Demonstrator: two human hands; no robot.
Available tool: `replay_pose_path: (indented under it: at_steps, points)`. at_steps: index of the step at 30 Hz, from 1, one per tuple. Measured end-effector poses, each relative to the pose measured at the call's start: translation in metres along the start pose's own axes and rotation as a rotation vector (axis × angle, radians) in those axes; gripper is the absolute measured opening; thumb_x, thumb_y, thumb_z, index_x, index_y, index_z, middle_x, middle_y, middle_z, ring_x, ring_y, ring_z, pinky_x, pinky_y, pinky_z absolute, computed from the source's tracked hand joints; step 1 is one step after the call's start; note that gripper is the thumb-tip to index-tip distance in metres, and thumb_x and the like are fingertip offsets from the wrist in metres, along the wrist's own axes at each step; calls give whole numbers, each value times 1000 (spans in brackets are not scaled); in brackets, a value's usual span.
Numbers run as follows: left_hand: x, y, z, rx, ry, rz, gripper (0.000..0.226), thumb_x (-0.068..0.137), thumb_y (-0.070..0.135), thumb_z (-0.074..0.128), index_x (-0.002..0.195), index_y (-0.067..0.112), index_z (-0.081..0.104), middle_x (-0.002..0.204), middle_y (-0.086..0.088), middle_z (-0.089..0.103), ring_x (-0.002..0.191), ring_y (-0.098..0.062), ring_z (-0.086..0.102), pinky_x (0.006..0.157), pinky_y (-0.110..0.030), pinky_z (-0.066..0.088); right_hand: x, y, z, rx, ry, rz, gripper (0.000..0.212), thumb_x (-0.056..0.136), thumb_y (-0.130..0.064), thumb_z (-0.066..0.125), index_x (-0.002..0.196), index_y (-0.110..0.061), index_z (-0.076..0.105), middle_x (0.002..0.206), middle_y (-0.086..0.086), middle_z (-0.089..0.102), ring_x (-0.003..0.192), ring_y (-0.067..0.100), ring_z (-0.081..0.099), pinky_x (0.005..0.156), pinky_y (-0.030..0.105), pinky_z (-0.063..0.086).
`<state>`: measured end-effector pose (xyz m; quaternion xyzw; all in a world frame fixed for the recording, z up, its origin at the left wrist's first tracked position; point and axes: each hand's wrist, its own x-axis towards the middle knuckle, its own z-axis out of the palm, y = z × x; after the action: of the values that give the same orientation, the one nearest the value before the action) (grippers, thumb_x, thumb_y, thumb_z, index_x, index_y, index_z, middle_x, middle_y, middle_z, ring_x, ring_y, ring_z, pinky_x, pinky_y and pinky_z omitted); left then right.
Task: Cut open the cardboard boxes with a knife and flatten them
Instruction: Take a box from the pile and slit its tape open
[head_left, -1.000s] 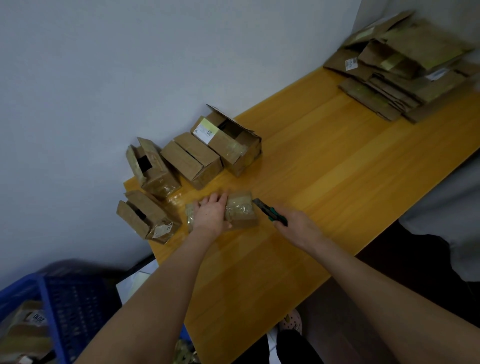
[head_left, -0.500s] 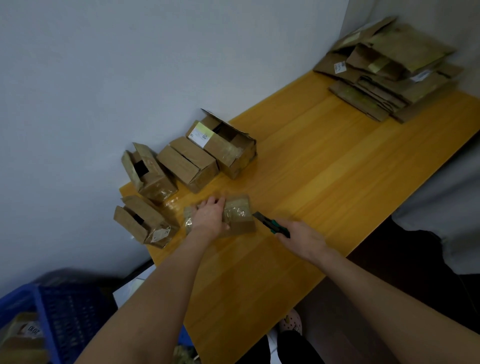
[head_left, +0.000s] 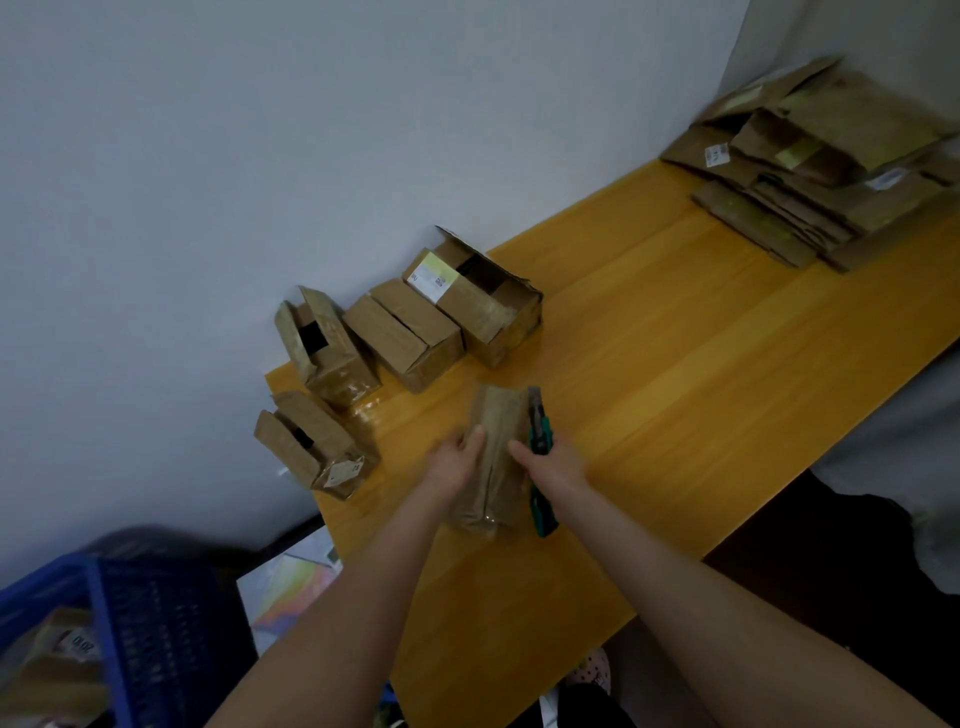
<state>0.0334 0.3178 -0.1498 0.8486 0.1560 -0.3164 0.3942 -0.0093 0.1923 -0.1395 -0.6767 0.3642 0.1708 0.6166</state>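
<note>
A small taped cardboard box (head_left: 497, 431) lies lengthwise on the wooden table (head_left: 675, 374), pointing away from me. My left hand (head_left: 457, 462) grips its left side, thumb on top. My right hand (head_left: 553, 460) holds a green utility knife (head_left: 540, 441) against the box's right side, thumb resting on the box. The knife's tip points away from me; whether the blade is out is not clear. Several more boxes stand near the wall: one with a yellow label (head_left: 478, 299), a closed one (head_left: 402, 332), and two with open ends (head_left: 324, 345) (head_left: 314, 447).
A pile of flattened cardboard (head_left: 821, 166) lies at the table's far right corner. A blue plastic crate (head_left: 104, 634) with boxes in it stands on the floor at lower left, beside a sheet of paper (head_left: 291, 582). The wall runs along the table's left edge.
The box has been turned from crosswise to lengthwise and drawn nearer to me. My right hand with the knife moved in from the right to the box's side.
</note>
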Motion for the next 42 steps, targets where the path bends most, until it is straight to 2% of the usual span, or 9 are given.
replay_pose_path:
  at_steps: [3, 8, 14, 17, 20, 24, 30, 34, 42]
  points:
    - [-2, -7, 2, -278, -45, -80, 70, 96, 56, 44, 150, 14, 29, 147, -12, 42, 129, -32, 47, 107, -46, 40, 3, 4, 8, 65, -1, 52, 64, 83, -30, 75, 134, -8, 44, 129, 10, 55, 102, 25, 56, 62, 22, 45]
    - [-12, -10, -13, -500, -48, -46, 53, 88, 44, 65, 131, 18, 45, 110, -3, 59, 90, -17, 60, 64, -31, 48, 1, -9, 1, 74, -48, -41, 63, 82, -25, 76, 134, -9, 46, 127, 8, 57, 98, 20, 54, 75, 31, 49]
    - [-25, 13, -45, -491, -119, 43, 64, 77, 47, 76, 127, 19, 47, 119, -4, 64, 109, -23, 61, 94, -49, 51, -21, -51, -15, -80, -79, -287, 60, 85, -24, 73, 135, -10, 42, 116, 2, 54, 100, 15, 51, 82, 29, 47]
    - [-36, 23, -52, -493, -103, 105, 53, 83, 36, 72, 127, 17, 52, 112, -1, 66, 104, -18, 61, 93, -45, 52, -31, -68, -22, -155, -75, -313, 50, 92, -27, 65, 133, -10, 42, 115, 1, 53, 102, 20, 56, 72, 26, 50]
    - [-47, 34, -53, -532, -21, 141, 47, 84, 32, 73, 124, 17, 55, 104, 3, 66, 93, -12, 61, 82, -38, 52, -40, -82, -27, -227, -23, -262, 30, 101, -22, 47, 126, -8, 44, 92, 3, 52, 79, 19, 55, 53, 24, 39]
    - [-54, 39, -53, -549, -3, 168, 47, 83, 35, 73, 122, 19, 54, 106, 3, 65, 93, -12, 60, 88, -41, 51, -46, -82, -39, -349, 67, -458, 10, 99, -14, 43, 104, -8, 51, 87, 9, 59, 77, 22, 62, 69, 38, 53]
    - [-52, 41, -45, -542, 70, 177, 59, 81, 39, 75, 130, 15, 54, 117, -2, 64, 104, -20, 62, 91, -45, 52, -59, -74, -48, -670, 148, -734, 37, 99, -28, 44, 135, -16, 45, 95, 7, 67, 75, 20, 67, 61, 33, 57]
    - [-50, 41, -39, -556, 86, 163, 62, 78, 39, 78, 130, 15, 54, 116, -3, 65, 104, -21, 63, 77, -37, 53, -64, -71, -50, -827, 174, -778, 54, 101, -31, 41, 152, -22, 25, 106, 8, 66, 81, 19, 63, 64, 28, 51]
    - [-52, 43, -33, -543, 116, 139, 52, 81, 33, 76, 123, 12, 56, 113, -5, 65, 100, -22, 63, 63, -28, 48, -77, -76, -50, -988, 167, -770, 56, 102, -32, 38, 154, -22, 19, 80, -1, 53, 55, 6, 42, 45, 18, 26]
